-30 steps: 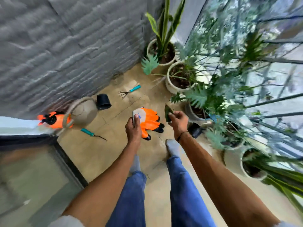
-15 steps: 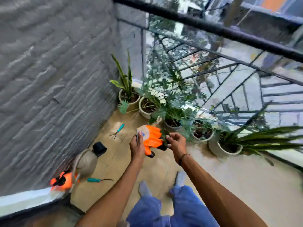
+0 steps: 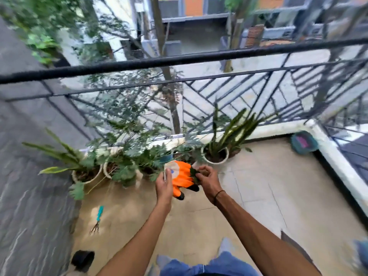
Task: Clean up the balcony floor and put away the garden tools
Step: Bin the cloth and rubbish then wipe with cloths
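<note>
**Gloves held up at the railing**

Since a second ago the view has swung up from the floor to the railing (image 3: 179,60); the orange sprayer and round jug seen earlier by the wall are out of frame.

Head view: left hand (image 3: 164,186) grips the cuff end of the orange gloves (image 3: 182,179), fingers curled around it. Right hand (image 3: 208,181) pinches a dark leaf scrap (image 3: 194,174) against the gloves' far side. Gloves hang below the railing, in front of the potted plants (image 3: 123,162). Teal-handled hand rake (image 3: 97,219) lies on the floor tiles (image 3: 258,196), left of the gloves. Black pot (image 3: 82,259) sits nearer, lower left. Teal basin (image 3: 303,142) far right, in the corner under the railing.
</note>
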